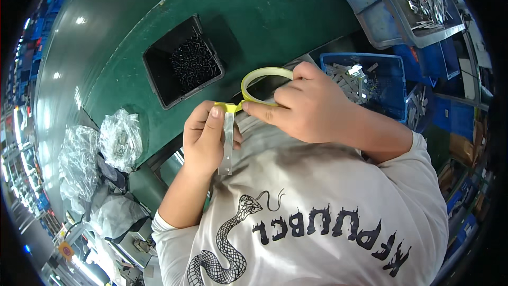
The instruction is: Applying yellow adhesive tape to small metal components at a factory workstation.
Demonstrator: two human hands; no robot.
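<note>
Tape roll (263, 80), yellow, sits in the right hand (307, 107), whose grip is closed on it. Its free end meets the top of a metal strip (228, 143), clasped upright by the left hand (203, 140) near the green worktop (264, 16). Taping well likely means keeping the tape taut and square across the strip's end.

open green mat (264, 10) ahead of the hands, black bin of small parts (182, 62) sitting front-left, blue crate of metal strips (370, 82) tight on the right, plastic bags (119, 140) crowding the left edge, grey tray (418, 0) far right
</note>
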